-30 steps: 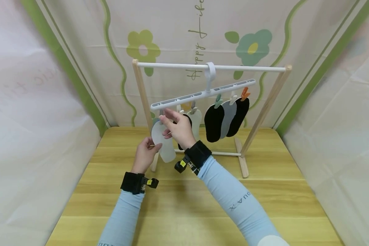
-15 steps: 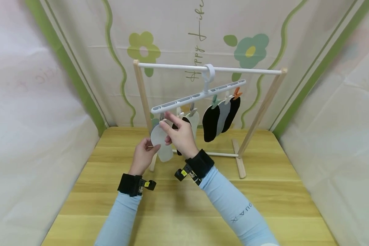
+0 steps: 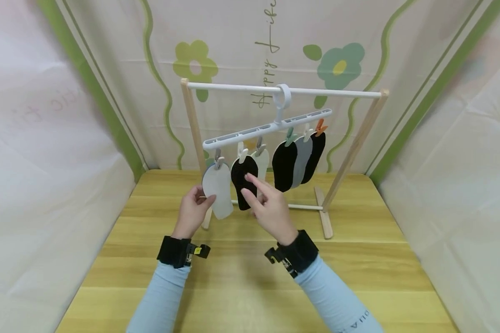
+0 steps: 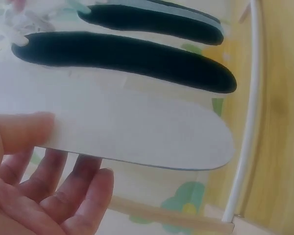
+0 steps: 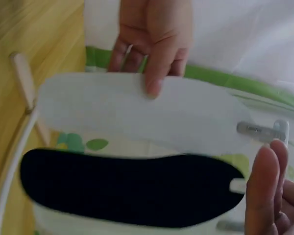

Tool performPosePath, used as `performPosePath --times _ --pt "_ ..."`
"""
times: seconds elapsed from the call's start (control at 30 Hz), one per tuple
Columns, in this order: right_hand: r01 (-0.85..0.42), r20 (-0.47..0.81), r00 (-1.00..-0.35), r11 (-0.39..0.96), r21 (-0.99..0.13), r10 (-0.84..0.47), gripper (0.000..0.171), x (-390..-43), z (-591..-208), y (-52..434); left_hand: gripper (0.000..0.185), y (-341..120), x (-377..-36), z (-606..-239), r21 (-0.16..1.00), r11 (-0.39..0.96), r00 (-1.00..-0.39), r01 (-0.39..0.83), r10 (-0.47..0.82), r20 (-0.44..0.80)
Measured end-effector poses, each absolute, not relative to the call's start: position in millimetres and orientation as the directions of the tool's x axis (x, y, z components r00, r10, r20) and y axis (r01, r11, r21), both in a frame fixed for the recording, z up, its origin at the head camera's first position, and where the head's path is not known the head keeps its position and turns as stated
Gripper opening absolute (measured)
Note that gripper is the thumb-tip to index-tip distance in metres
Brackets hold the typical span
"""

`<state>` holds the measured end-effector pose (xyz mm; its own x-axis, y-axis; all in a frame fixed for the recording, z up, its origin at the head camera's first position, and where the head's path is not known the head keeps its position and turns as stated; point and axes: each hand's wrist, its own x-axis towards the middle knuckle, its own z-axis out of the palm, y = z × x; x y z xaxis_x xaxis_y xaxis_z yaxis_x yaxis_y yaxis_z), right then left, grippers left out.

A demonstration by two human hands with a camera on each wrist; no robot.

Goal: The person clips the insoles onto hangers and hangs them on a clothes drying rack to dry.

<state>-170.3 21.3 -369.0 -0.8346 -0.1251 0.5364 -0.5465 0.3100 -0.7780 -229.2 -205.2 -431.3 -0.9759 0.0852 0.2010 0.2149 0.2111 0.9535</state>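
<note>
My left hand (image 3: 190, 210) pinches the edge of a white insole (image 3: 218, 189), thumb on its front and fingers behind. A grey clip (image 3: 219, 162) holds that insole's top under the left end of the white hanger (image 3: 241, 134). My right hand (image 3: 271, 208) is in front of a black insole (image 3: 242, 178), thumb and index finger apart with nothing between them. A white clip (image 3: 242, 154) grips the black insole's top. In the right wrist view the white insole (image 5: 112, 103) hangs beside the black insole (image 5: 127, 188).
Another pale insole (image 3: 263, 163) hangs behind the black one. Further right are a black insole (image 3: 284, 166), a grey insole (image 3: 302, 159) and a second black one (image 3: 315, 157), all clipped. The hanger hooks over the white rail (image 3: 329, 92) of a wooden stand (image 3: 354, 152) on the table (image 3: 241, 286).
My right hand has come away from the clip at the white insole's top, moving right and down. The white insole now hangs from its clip in plain view; my left hand still pinches its edge.
</note>
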Motion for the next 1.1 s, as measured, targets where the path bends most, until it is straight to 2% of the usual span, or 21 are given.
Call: performPosePath --times 0.2,0.4,0.6,0.77,1.1 --pt "-0.458 0.458 -0.886 0.310 -0.833 -0.080 0.040 -143 -375 52 0.031 -207 -230 -436 0.947 0.231 -0.975 0.221 0.078 0.208" --pt "-0.392 0.403 -0.914 0.315 -0.864 -0.031 0.040 -147 -403 88 0.029 -206 -226 -436 0.937 0.241 -0.967 0.254 0.097 0.237" --pt "-0.327 0.365 -0.931 0.370 -0.869 0.033 0.041 -161 -437 124 0.034 -203 -225 -437 0.939 0.237 -0.966 0.248 0.128 0.223" --pt "-0.246 0.289 -0.957 0.423 -0.872 0.039 0.045 -159 -443 150 0.035 -202 -228 -439 0.942 0.251 -0.972 0.223 0.132 0.195" --pt "-0.199 0.267 -0.960 0.476 -0.857 0.079 0.048 -147 -454 187 0.031 -204 -236 -441 0.944 0.248 -0.973 0.217 0.133 0.189"
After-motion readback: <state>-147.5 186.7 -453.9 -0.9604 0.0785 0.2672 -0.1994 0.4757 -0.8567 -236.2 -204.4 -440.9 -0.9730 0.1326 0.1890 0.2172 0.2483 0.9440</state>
